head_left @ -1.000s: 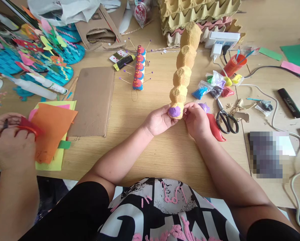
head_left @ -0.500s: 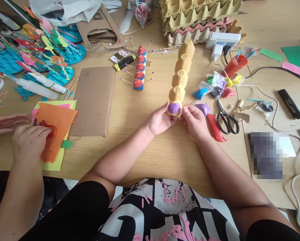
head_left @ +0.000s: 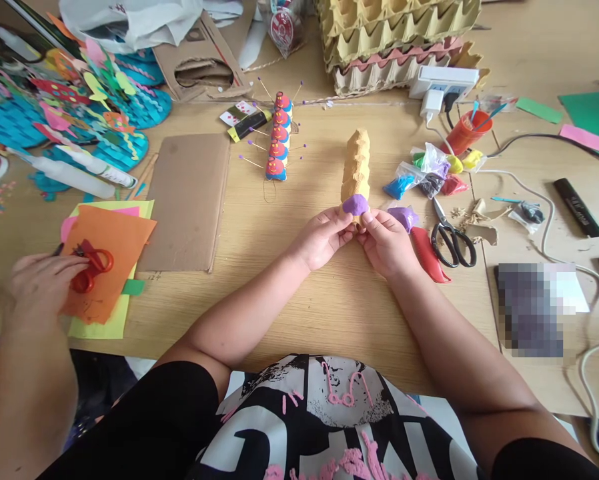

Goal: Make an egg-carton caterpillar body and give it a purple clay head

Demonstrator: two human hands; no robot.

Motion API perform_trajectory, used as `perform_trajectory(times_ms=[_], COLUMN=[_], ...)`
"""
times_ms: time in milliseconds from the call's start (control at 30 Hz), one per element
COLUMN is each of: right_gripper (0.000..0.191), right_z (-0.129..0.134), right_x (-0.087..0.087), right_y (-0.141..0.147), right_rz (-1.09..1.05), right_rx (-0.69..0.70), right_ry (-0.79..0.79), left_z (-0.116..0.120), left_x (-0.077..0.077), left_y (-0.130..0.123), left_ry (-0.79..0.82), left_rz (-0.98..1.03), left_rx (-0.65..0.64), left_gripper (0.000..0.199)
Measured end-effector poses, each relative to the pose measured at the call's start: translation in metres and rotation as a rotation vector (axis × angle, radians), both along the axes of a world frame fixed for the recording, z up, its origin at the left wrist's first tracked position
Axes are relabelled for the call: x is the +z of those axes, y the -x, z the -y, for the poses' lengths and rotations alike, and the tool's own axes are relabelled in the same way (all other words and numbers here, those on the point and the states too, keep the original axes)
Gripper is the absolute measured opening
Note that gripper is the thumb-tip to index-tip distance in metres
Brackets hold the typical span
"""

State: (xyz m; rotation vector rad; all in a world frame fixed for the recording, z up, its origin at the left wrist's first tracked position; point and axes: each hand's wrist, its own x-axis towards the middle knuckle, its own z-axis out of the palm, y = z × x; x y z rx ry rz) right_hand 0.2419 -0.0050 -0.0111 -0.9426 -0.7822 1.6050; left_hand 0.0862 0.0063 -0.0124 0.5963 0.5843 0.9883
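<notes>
Fingers [head_left: 337, 223] of the left hand [head_left: 318, 239] are pinching the near end of a knobbly, matt yellow strip of moulded pulp [head_left: 355, 167], which is pointing away over the wooden tabletop [head_left: 329, 313]. A smooth, rounded purple clay lump [head_left: 355, 204] is covering its nearest bump. Fingers of the right hand [head_left: 387, 241] are gripping that same end. To their right, a purple plastic-wrapped packet [head_left: 404, 217], a glossy red tapered object [head_left: 427, 253] and black-handled metal scissors [head_left: 445, 226] are lying close by.
</notes>
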Motion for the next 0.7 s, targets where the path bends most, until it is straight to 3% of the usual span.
perform_trajectory(times_ms=[333,567,700], right_gripper=[0.046,0.047,0.048], right_z=[-0.0001,0.0013,0.0016], right_x=[-0.0019,-0.0028,-0.0007], right_y=[0.0013,0.0025,0.0028], right_rz=[0.062,0.037,0.039], right_rx=[0.017,0.031,0.037], right_ry=[-0.029,-0.021,-0.027], left_z=[0.0041,0.0063,0.0064], left_x=[-0.0002,0.0014,0.0065], left_y=[-0.0102,-0.0098,-0.0088], left_ry=[-0.073,-0.119,-0.029], left_rz=[-0.183,-0.186,-0.094], left_rx=[0.214,0.256,0.184], left_gripper=[0.051,0.042,0.034])
